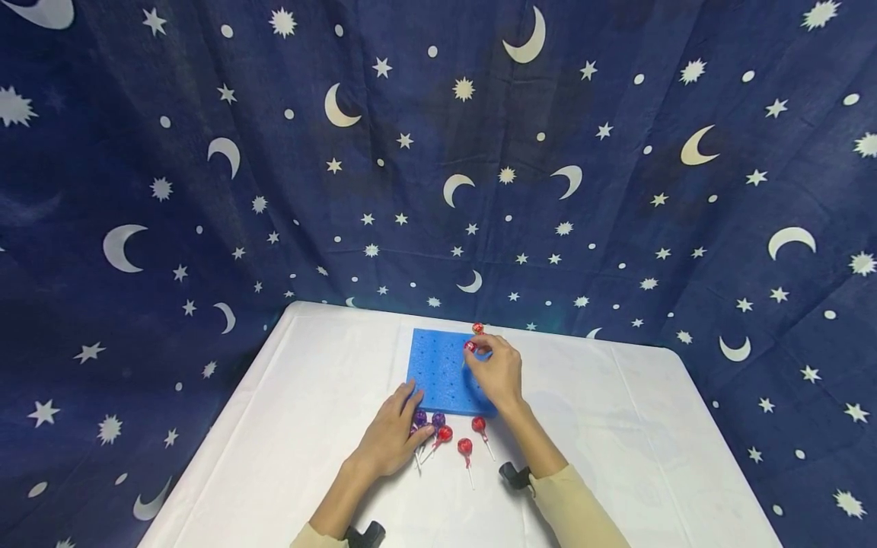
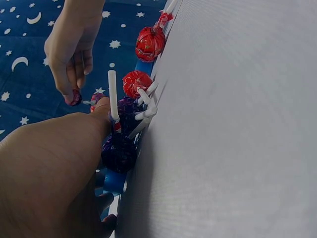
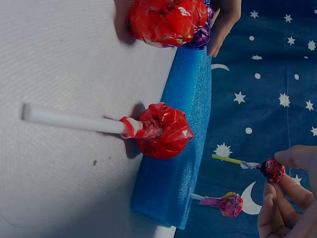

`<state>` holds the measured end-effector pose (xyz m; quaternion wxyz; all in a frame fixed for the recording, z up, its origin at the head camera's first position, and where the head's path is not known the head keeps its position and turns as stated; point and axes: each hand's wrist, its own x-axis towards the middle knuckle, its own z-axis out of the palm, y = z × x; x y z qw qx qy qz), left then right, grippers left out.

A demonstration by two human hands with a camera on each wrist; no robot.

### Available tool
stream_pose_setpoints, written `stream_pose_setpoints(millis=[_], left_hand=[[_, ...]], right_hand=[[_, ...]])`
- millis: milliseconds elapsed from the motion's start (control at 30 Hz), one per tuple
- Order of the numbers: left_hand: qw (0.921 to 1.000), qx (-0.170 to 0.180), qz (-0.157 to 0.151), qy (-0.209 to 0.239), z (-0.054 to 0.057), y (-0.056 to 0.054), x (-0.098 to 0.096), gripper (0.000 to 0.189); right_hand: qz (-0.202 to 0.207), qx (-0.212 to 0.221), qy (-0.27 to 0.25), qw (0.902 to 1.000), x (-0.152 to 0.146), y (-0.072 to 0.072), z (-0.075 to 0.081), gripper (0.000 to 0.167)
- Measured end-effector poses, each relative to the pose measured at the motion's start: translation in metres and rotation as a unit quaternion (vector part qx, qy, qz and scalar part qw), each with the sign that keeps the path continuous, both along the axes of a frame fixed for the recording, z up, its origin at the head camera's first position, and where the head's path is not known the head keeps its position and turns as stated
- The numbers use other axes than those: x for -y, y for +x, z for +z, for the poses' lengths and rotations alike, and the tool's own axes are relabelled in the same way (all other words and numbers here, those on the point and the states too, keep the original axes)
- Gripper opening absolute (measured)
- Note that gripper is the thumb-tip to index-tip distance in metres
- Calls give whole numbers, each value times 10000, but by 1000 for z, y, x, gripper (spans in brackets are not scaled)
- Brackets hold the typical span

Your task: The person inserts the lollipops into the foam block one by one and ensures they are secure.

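My right hand (image 1: 500, 373) pinches a red-wrapped lollipop (image 3: 273, 171) by its head, over the blue foam board (image 1: 438, 380). Its yellow stick shows in the right wrist view and points away from the fingers. A second lollipop (image 3: 230, 204) stands in the board at the far right corner, with its stick in the foam. Small holes dot the board's top. My left hand (image 1: 387, 438) rests at the board's near left corner, fingers spread. Beside its thumb lie purple lollipops (image 2: 119, 153) and a red lollipop (image 1: 444, 434), partly hidden by the hand in the head view.
Two more red lollipops (image 1: 465, 447) lie on the white table in front of the board, sticks towards me. The white-covered table (image 1: 617, 426) extends to both sides. A dark blue curtain (image 1: 411, 190) with moons and stars hangs behind.
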<state>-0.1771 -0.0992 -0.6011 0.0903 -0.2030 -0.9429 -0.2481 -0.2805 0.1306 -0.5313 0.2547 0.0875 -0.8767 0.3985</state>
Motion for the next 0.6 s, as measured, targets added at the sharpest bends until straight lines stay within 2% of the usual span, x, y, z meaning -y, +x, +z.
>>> stream_pose_setpoints(millis=[367,600], left_hand=[[9999,112,44,-67,4,1,0,71],[9998,120,72,-142,4,1,-1,71]], right_hand=[[-10,-275,42,9996,1,-9,4,20],[-44,-268,16,9996,0,-13,2,23]])
